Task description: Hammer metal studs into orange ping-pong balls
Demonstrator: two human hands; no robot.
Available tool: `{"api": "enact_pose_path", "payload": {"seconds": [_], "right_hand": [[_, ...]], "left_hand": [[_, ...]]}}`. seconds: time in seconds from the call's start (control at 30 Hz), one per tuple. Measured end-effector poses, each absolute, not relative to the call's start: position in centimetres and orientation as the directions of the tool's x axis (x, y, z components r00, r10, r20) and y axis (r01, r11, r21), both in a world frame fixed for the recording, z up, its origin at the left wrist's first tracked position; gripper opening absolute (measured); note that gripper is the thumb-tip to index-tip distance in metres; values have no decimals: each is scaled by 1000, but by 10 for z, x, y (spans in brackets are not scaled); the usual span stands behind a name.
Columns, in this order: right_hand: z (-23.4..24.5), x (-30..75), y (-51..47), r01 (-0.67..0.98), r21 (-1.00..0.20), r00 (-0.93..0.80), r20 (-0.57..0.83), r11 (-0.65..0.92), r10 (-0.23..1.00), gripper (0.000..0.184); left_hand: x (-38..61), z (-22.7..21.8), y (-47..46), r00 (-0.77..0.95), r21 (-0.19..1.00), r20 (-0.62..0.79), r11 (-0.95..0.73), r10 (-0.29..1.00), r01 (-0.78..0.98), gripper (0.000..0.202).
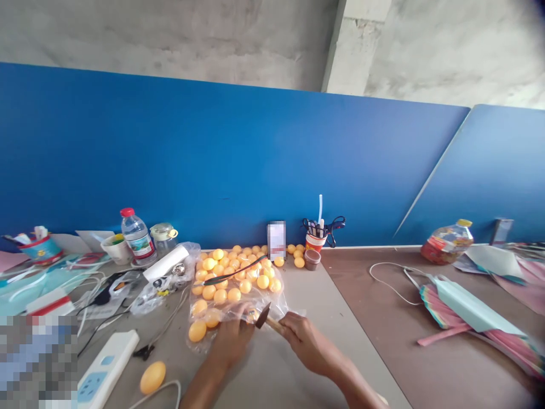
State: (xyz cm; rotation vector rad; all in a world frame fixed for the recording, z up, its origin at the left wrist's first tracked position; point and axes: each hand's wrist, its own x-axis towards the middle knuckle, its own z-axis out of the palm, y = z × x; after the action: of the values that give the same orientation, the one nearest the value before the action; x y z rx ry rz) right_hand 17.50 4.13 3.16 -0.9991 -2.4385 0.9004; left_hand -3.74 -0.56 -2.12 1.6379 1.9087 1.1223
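Note:
A clear plastic bag (283, 292) full of orange ping-pong balls (220, 297) lies on the grey table. My left hand (233, 341) rests at its near edge, fingers bent in against the plastic. Something small and shiny shows by those fingertips, too unclear to name. My right hand (303, 336) is closed around the wooden handle of a small hammer (263, 316). Its dark, wedge-shaped head is close to my left fingertips. A black strap (232, 274) lies across the balls. One loose ball (152, 377) sits on the table at the lower left.
A white power strip (108, 363) and cables lie left. Behind them stand a water bottle (137, 236) and a jar (163, 240). A phone (276, 240), a cup of tools (315, 241) and a small tub (312, 259) line the blue partition (238, 153). Face masks (479, 307) lie right.

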Motion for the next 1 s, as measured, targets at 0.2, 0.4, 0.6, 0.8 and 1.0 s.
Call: {"api": "enact_pose_path", "payload": {"seconds": [0.2, 0.4, 0.6, 0.8, 1.0], "right_hand": [[17, 176, 55, 600, -654, -577, 44, 460, 815, 31], [15, 174, 57, 611, -665, -538, 48, 429, 842, 30], [21, 174, 55, 552, -713, -535, 95, 432, 840, 31], [20, 174, 54, 599, -691, -526, 43, 405, 850, 31], [23, 172, 47, 564, -697, -577, 51, 443, 815, 31]], "left_hand": [[-44, -16, -4, -302, 883, 127, 32, 945, 469, 39], [-49, -18, -4, -234, 842, 141, 7, 962, 539, 42], [-48, -26, -3, -235, 839, 157, -4, 959, 545, 43], [-59, -32, -1, -518, 863, 334, -35, 787, 504, 47], [-64, -22, -7, -642, 849, 392, 9, 659, 528, 50]]}}
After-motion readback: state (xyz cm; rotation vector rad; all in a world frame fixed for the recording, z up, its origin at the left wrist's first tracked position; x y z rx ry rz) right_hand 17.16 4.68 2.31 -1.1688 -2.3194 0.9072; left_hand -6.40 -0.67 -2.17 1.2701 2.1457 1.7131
